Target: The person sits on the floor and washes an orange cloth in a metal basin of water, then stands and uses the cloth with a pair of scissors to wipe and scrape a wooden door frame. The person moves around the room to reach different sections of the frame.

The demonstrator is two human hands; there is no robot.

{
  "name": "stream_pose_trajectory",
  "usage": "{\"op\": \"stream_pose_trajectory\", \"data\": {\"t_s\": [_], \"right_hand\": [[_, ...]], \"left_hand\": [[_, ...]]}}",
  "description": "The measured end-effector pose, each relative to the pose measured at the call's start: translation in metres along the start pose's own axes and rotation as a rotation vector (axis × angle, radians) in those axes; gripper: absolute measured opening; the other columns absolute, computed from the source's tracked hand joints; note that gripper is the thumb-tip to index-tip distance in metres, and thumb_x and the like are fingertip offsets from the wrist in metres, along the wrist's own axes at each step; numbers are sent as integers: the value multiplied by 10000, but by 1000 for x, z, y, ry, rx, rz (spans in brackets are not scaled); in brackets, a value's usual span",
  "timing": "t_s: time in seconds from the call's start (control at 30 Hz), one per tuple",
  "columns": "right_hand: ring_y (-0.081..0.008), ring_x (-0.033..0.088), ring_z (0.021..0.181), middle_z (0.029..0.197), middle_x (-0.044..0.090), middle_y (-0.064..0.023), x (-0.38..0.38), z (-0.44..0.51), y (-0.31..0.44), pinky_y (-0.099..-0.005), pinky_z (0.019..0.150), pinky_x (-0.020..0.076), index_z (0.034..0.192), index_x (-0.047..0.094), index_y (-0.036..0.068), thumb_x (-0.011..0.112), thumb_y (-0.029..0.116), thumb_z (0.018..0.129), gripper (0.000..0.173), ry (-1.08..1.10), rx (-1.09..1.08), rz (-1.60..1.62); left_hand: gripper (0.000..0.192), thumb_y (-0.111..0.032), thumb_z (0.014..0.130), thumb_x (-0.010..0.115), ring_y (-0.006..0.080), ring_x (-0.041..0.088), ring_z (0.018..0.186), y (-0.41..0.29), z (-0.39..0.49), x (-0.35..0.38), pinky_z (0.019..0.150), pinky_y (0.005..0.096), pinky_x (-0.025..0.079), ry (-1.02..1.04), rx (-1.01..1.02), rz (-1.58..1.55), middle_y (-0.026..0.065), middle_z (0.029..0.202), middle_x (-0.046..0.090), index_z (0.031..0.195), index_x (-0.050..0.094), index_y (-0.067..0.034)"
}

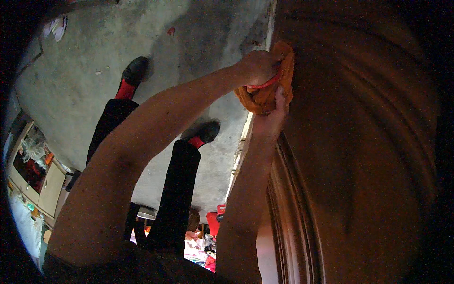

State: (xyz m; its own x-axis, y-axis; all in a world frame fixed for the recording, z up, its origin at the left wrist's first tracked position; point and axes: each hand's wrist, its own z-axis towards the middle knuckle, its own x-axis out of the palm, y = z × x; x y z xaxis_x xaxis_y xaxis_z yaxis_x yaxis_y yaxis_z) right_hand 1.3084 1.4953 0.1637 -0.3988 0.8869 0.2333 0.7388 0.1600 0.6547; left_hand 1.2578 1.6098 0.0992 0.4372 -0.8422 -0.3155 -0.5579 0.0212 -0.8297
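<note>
An orange cloth [264, 101] with a red edge is bunched between my two hands, close to a large brown surface [354, 142] that looks like a wooden door. My left hand [260, 67] reaches across from the left, its fingers partly hidden in the cloth's folds beside the red edge. Below it, my right hand [278, 103] grips the lower right part of the cloth, with the thumb lying on top.
Grey concrete floor [88, 64] lies under my black shoes [136, 69]. Pale shoes [56, 27] lie at upper left, and a light cabinet [51, 188] stands at lower left. A red object [213, 223] and scattered cloth-like items [198, 248] show at the bottom. Vertical moulding [294, 198] runs beside my right arm.
</note>
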Motion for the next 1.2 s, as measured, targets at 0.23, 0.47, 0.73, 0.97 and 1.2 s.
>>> {"op": "stream_pose_trajectory", "data": {"t_s": [0.23,0.47,0.73,0.97,1.2], "right_hand": [[-252,512,1176,1293,526,-102,10,1,5,-400,1004,409,1302,477,59,703,221,833,546,-54,-121,-106],[-239,527,1152,1283,531,-103,16,-3,10,-367,986,421,1299,472,37,714,247,826,572,-65,-141,-161],[-247,520,1165,1293,518,-109,11,-11,9,-378,995,418,1313,454,29,698,234,838,572,-29,-138,-205],[-279,483,1218,1342,467,-137,9,2,4,-413,1004,419,1358,393,4,655,276,859,625,-18,-191,-255],[-256,493,1205,1341,468,-133,-8,-16,-17,-410,996,429,1334,428,26,644,249,878,552,-68,-152,-261]], "left_hand": [[434,-272,902,483,364,625,980,-26,-8,-13,859,432,504,-56,-93,-136,214,1077,635,1316,494,-143],[446,-355,914,466,354,610,1033,-9,0,21,905,419,478,-137,-176,-443,227,1116,624,1304,526,-147],[366,-304,944,461,343,633,945,12,-9,32,858,390,492,-83,-145,-573,223,1050,642,1271,571,-183],[344,-282,940,476,352,642,929,-6,1,16,836,402,509,-165,-149,-467,208,1038,650,1263,573,-216],[390,-219,895,495,387,639,907,8,-19,45,810,458,511,-140,-194,-297,224,988,653,1280,541,-184]]}}
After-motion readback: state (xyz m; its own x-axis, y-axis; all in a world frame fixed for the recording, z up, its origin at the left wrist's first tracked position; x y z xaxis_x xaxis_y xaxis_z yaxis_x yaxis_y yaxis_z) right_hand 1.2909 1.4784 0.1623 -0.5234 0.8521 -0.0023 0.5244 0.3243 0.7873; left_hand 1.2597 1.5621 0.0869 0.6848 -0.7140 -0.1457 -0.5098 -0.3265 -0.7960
